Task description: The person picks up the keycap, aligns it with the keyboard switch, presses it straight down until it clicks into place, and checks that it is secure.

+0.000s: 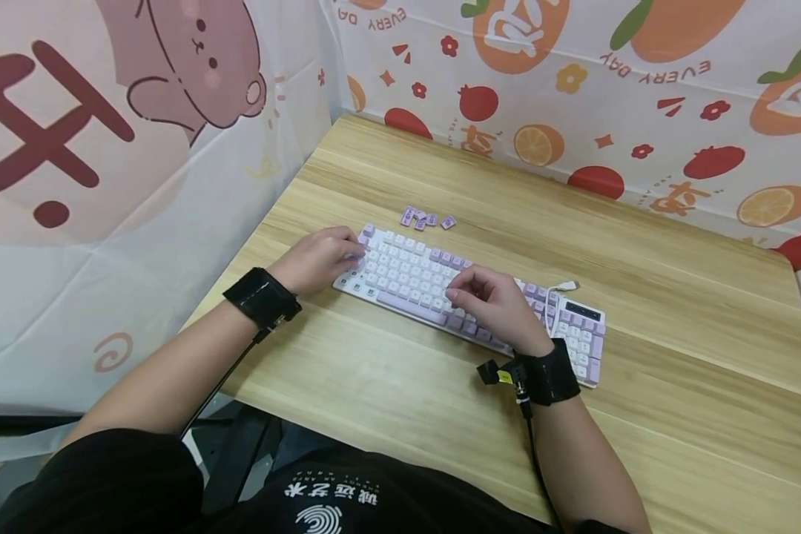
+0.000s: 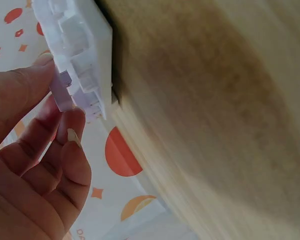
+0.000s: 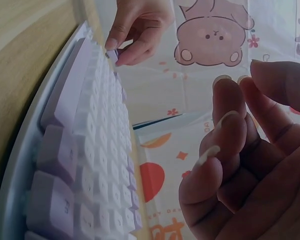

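A white and purple keyboard [image 1: 407, 268] lies on the wooden table. At its left end my left hand [image 1: 317, 259] pinches a purple keycap [image 2: 61, 92] between thumb and fingers. In the left wrist view that keycap is tilted, right beside the row of keys. My right hand [image 1: 497, 304] hovers over the right part of the keyboard, fingers loosely bent, with nothing held. The right wrist view shows its fingertips [image 3: 229, 122] apart from the keys. Several loose purple keycaps [image 1: 407, 216] lie behind the keyboard's left half.
A white cable [image 1: 549, 308] with a plug [image 1: 566, 286] lies across the keyboard's right part. Printed cloths [image 1: 400, 81] hang behind and to the left of the table [image 1: 694, 356]. Each wrist wears a black band [image 1: 262, 298] with a cord.
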A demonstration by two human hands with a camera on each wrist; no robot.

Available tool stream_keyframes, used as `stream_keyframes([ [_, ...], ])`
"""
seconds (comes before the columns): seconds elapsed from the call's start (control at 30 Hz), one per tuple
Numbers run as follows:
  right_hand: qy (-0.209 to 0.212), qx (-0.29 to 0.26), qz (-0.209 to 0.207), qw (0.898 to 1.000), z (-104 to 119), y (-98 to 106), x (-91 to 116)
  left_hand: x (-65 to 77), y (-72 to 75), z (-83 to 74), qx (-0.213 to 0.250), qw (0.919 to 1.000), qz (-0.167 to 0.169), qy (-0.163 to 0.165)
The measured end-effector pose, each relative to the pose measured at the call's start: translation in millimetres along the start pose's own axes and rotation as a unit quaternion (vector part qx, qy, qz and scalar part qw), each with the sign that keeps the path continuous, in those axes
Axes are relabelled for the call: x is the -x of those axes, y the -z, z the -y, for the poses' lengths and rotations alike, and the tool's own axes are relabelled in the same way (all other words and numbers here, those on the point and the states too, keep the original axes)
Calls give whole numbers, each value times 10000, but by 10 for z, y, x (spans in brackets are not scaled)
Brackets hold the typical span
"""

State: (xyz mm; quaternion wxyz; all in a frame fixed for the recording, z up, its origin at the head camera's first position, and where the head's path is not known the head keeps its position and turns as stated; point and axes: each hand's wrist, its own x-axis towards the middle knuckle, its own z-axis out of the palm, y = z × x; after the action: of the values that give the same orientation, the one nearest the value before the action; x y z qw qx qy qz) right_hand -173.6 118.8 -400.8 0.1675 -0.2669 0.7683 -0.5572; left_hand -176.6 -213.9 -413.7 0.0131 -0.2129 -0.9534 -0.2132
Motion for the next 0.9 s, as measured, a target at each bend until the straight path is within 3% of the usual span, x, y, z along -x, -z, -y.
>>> stream_keyframes([
  [0.37, -823, 498, 39, 9954, -133, 30, -77, -4, -23, -20, -129, 9997, 197, 99],
  [0.63, -960, 682, 177, 9929, -231, 32, -101, -50, -7, -24, -209, 9986, 419, 251],
  [0.9, -984, 764, 171, 9921, -252, 35, -113, -134, 52, -27, -280, 9977, 599, 145],
])
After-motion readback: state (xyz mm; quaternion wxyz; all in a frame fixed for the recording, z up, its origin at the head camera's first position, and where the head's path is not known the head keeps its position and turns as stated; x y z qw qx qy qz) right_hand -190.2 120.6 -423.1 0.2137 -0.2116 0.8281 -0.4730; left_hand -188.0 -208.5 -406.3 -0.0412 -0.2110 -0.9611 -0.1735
